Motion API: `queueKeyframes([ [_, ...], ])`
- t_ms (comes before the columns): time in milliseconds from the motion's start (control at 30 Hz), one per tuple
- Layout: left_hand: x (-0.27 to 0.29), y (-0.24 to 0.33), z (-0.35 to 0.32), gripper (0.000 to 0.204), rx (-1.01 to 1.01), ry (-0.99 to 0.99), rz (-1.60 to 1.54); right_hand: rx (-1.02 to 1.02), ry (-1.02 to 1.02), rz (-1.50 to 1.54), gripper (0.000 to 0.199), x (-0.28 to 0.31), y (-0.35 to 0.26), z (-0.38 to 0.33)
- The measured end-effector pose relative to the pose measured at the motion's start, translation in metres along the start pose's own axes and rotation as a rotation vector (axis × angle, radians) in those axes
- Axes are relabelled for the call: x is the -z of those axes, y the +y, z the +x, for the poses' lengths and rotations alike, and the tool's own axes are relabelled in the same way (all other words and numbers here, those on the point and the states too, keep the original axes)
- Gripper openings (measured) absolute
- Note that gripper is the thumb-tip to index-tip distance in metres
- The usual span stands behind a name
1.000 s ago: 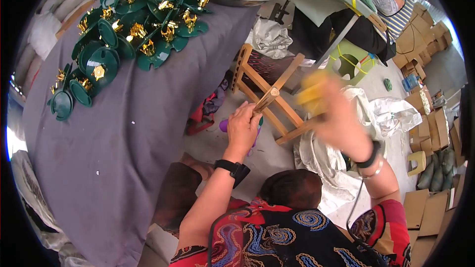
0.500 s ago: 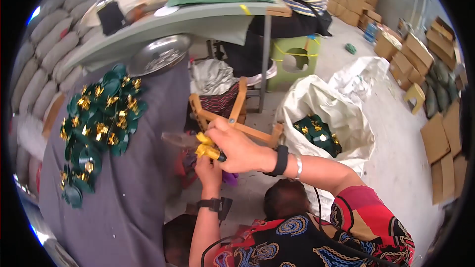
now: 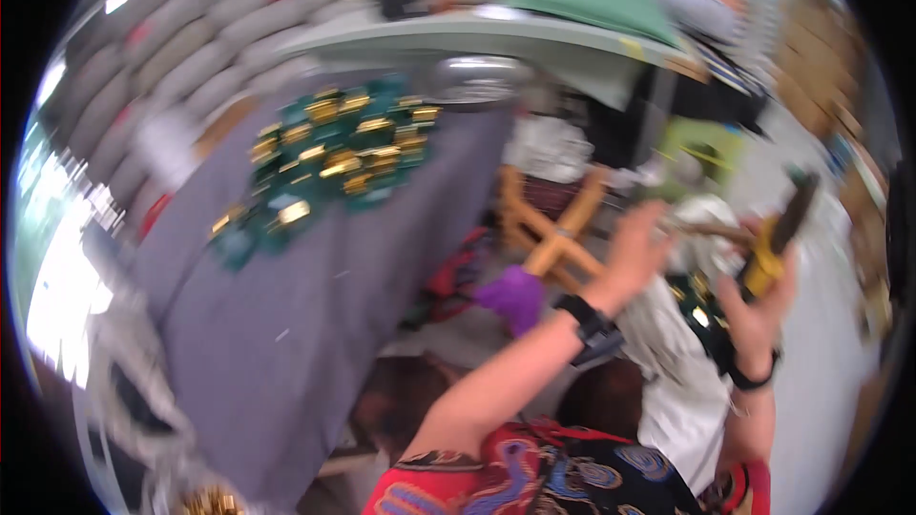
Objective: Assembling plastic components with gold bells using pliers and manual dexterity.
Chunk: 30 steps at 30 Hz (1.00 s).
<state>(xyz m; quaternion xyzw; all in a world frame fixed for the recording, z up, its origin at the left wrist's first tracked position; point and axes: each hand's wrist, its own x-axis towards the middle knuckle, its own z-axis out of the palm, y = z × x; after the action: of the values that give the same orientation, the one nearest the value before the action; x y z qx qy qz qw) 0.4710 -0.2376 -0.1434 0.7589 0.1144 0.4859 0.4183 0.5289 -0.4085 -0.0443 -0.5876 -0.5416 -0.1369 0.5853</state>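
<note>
My right hand [image 3: 759,315] is closed round a yellow-and-black hand tool [image 3: 761,269], whose dark end points up; motion blur hides its exact kind. Left of it, my left hand [image 3: 630,253] is raised, its fingers upward and smeared. A thin brownish length [image 3: 711,229] spans from near those fingers to the tool; whether the left hand grips it does not show. Below and between the hands is a white sack [image 3: 658,343] with dark green and gold pieces [image 3: 695,310] in it. More green discs with gold parts [image 3: 339,148] lie heaped on the grey cloth [image 3: 315,296] to the left.
A folding wooden stand [image 3: 553,238] stands left of my left hand, with a purple item [image 3: 512,298] beside it. Beyond are a metal bowl [image 3: 477,79], a table with a green cushion [image 3: 596,8], and a green stool [image 3: 701,148]. Stacked grey sacks [image 3: 181,33] line the left.
My view has swung left. Both hands, previously close together by the yellow tool over the wooden stand, are now apart and beside the white sack, with the tool in my right hand.
</note>
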Motion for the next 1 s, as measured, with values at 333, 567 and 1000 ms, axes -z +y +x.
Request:
queueKeyframes([
  [333,0.327,0.115,-0.006,0.026,0.225,0.418,0.968,0.007,-0.207,0.271,0.056,-0.057,-0.010,0.002],
  [567,0.554,0.075,-0.077,0.053,0.717,0.683,1.506,0.240,-0.296,0.168,0.049,-0.087,-0.033,0.018],
  [1000,0.587,0.032,-0.105,0.041,0.657,0.556,1.316,0.242,-0.272,0.099,0.057,-0.072,-0.027,0.017],
])
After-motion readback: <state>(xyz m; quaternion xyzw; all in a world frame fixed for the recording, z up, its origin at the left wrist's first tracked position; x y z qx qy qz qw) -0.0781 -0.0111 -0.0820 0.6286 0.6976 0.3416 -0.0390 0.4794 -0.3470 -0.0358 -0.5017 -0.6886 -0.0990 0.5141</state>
